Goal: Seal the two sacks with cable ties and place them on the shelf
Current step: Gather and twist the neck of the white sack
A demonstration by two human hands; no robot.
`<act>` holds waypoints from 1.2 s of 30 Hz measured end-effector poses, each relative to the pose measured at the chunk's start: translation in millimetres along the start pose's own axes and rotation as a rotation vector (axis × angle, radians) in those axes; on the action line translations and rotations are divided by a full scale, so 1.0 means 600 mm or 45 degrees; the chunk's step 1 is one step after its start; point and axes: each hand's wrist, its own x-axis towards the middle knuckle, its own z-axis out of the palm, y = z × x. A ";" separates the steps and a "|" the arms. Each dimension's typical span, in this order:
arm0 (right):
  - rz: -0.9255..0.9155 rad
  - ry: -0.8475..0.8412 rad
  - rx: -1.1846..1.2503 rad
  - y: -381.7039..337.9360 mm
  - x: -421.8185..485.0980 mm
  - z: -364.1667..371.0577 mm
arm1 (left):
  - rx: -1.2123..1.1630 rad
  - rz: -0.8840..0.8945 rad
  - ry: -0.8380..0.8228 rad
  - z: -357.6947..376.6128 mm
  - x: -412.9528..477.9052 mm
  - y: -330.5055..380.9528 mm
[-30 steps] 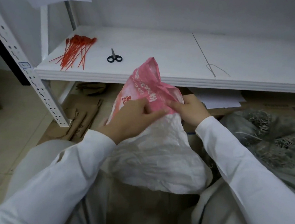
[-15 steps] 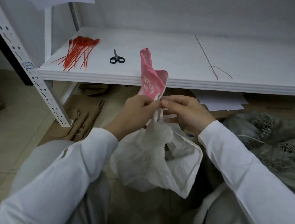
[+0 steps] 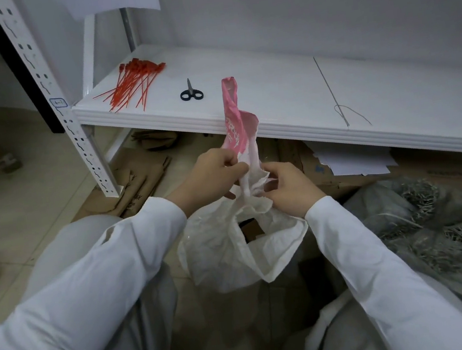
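My left hand (image 3: 212, 177) grips the gathered neck of the white sack (image 3: 233, 250). My right hand (image 3: 289, 188) pinches the same neck just beside it, on the right. Above my grip the sack's pink top (image 3: 233, 122) stands up, twisted into a narrow strip. Below my grip the body hangs loose, with a dark gap under my right hand. Beyond my grip, on the white shelf (image 3: 271, 88), black scissors (image 3: 191, 91) lie up and to the left, with a bundle of red cable ties (image 3: 134, 82) further left. Right of my grip and lower sits a grey sack (image 3: 433, 222). Flattened cardboard (image 3: 137, 180) lies on the floor to the left.
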 end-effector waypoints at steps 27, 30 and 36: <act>0.206 1.233 0.745 0.062 0.012 -0.120 | -0.344 0.124 0.665 -0.116 0.016 -0.013; 0.243 1.207 0.734 0.069 0.024 -0.112 | -0.065 0.517 0.148 -0.099 -0.009 0.004; 0.246 1.252 0.623 0.072 0.034 -0.116 | 0.590 0.645 -0.371 -0.092 -0.029 -0.004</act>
